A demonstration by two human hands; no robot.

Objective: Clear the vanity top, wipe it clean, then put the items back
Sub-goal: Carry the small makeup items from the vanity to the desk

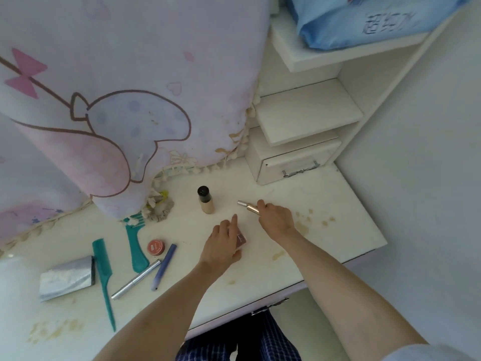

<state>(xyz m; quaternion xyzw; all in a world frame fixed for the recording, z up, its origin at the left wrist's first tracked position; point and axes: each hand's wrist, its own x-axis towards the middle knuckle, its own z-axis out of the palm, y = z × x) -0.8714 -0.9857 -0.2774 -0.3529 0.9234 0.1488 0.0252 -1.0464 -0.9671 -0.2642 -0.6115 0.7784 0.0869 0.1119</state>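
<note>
On the stained white vanity top (260,267), my left hand (223,243) grips a small reddish-brown box (240,242). My right hand (276,217) is closed on a gold tube with a silver tip (248,206) that points to the left. An upright beige foundation bottle with a black cap (205,200) stands just left of the tube. Further left lie a round red tin (156,248), a purple pen-like stick (164,267), a silver tube (136,279), a teal wide-tooth comb (135,243), a teal tail comb (104,277), a silver pouch (67,278) and a grey scrunchie (160,207).
A pink cartoon-print cloth (117,100) hangs over the back of the top. A small white drawer unit (294,162) with shelves stands at the back right, with a blue package (364,19) on the upper shelf. Yellowish stains (302,225) mark the surface. The front edge runs diagonally below my arms.
</note>
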